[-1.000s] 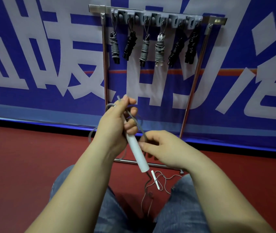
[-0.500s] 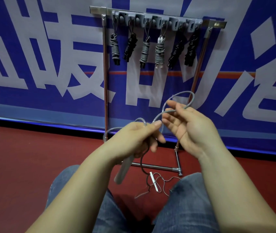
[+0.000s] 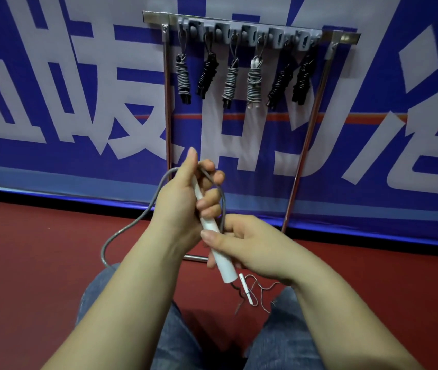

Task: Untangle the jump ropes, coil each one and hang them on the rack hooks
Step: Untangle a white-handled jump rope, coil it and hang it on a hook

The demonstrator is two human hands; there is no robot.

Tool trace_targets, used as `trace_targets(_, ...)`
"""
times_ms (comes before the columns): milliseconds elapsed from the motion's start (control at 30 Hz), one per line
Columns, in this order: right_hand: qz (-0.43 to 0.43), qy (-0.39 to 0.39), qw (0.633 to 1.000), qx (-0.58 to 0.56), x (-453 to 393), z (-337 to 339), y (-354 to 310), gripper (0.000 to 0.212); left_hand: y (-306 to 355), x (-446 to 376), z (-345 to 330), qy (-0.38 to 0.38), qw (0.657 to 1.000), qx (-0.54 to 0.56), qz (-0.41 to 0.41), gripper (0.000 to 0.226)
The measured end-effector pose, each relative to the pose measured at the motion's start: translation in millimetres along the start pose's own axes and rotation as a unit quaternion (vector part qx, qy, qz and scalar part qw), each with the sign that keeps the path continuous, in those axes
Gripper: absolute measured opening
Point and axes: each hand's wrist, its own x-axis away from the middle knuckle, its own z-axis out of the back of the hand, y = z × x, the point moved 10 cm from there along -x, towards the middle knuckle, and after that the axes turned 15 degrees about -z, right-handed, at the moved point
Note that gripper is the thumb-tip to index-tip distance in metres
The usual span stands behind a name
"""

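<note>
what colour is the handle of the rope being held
White, with a grey cord; the handle shows best in the head view, gripped by the left hand.

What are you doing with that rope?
A person sitting on the red floor is winding a grey jump rope around its white handle. The left hand grips the handle, and the right hand holds it lower down. Six coiled ropes already hang on the rack ahead. A thin tangled rope lies on the floor between the knees.
</note>
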Motion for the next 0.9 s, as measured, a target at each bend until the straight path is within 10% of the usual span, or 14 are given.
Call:
trace_targets(267, 0.063, 0.149, 0.985, -0.058, -2, 39, -10, 0.029, -16, 11, -8, -0.059, 0.979, -0.194, -0.005, 0.018)
trace_targets(567, -0.029, 0.056, 0.992, 0.113, -3, 19, 3, 0.028, 21, -11, 28, 0.089, 0.991, -0.001, -0.102, 0.024)
trace_targets(700, 0.004, 0.134, 0.973, 0.188, -2, 36, -1, 0.022, 37, -14, 35, 0.101, 0.986, -0.018, -0.130, 0.018)
trace_targets(900, 0.085, 0.158, 0.964, -0.195, 5, 63, -18, 0.029, 0, -1, 1, -0.079, 0.975, -0.195, -0.069, 0.021)
